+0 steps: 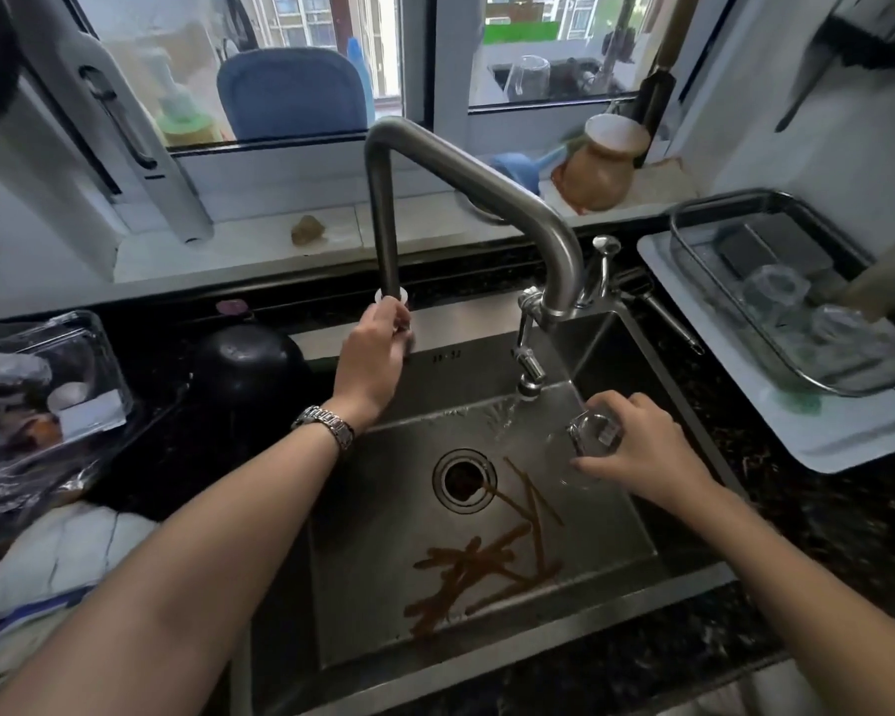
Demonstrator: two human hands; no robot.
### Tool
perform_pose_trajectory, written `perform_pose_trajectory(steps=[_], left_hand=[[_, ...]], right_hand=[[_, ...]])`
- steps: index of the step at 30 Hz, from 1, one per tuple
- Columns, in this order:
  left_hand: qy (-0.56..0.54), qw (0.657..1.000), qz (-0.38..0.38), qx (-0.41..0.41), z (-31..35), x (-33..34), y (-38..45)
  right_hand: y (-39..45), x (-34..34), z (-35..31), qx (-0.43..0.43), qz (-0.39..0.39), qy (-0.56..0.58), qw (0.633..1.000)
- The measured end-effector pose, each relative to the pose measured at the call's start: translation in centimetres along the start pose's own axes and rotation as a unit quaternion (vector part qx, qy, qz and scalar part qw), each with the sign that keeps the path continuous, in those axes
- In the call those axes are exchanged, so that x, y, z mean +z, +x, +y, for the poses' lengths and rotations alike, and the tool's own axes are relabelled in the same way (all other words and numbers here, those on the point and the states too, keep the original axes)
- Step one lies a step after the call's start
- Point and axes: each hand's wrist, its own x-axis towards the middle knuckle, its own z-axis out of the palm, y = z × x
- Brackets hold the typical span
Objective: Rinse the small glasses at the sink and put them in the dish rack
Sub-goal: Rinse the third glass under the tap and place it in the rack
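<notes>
My right hand (641,452) grips a small clear glass (592,431) over the right side of the steel sink (383,586), its mouth tipped toward me. Water streams from the small swivel nozzle (528,374) just left of the glass. My left hand (375,354) is closed around the lower end of the tall faucet pipe (386,224) at the sink's back edge. In the wire dish rack (703,261) on the right counter sit two clear glasses (773,292), (838,328).
Several brown chopsticks (487,565) lie in the sink near the drain (463,480). A black pot (249,369) and a plastic-wrapped tray (47,385) stand on the left counter. A white drain tray (848,436) sits under the rack. A brown jar (603,167) stands on the windowsill.
</notes>
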Motion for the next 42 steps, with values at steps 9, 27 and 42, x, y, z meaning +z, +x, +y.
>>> perform_pose_trajectory(steps=[9, 27, 42], left_hand=[[-0.027, 0.999, 0.022, -0.023, -0.7, 0.2, 1.2], [0.173, 0.975, -0.130, -0.054, 3.2, 1.0, -7.2], [0.209, 0.955, -0.210, -0.016, 15.5, 7.2, -13.4]], right_hand=[[-0.4, 0.2, 0.2, 0.012, -0.009, 0.018, 1.000], [-3.5, -2.0, 2.4, -0.032, 0.004, 0.030, 0.999], [-7.0, -7.3, 6.5, -0.106, -0.001, 0.035, 0.994]])
